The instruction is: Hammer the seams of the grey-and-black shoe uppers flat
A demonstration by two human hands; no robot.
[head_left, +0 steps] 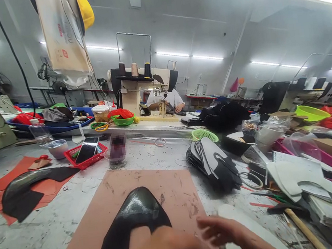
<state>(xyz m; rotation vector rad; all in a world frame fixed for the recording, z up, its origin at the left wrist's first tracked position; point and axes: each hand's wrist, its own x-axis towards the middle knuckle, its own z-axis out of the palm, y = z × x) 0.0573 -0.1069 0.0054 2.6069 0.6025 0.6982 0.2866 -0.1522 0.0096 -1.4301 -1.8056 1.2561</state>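
Note:
A glossy black curved piece (138, 207) lies on a pink mat (176, 187), its rounded end pointing away from me. Blurred by motion, my left hand (164, 246) is over the lower part of this piece, and its fingers cannot be made out. A pale strip (139, 237) shows within the curve beside that hand. To the right, my right hand (229, 231) has its fingers apart near the mat's right edge, beside a white sheet (249, 227). A dark, blurred shape between the hands is too unclear to name.
Another black piece (26, 188) rests on orange sheets at left. Behind are a red basket (89, 159) and a cup (57, 149). Stacked pieces (212, 163), a wooden handle (305, 230) and white pieces (303, 170) lie right. A person sits behind the sewing machine (129, 90).

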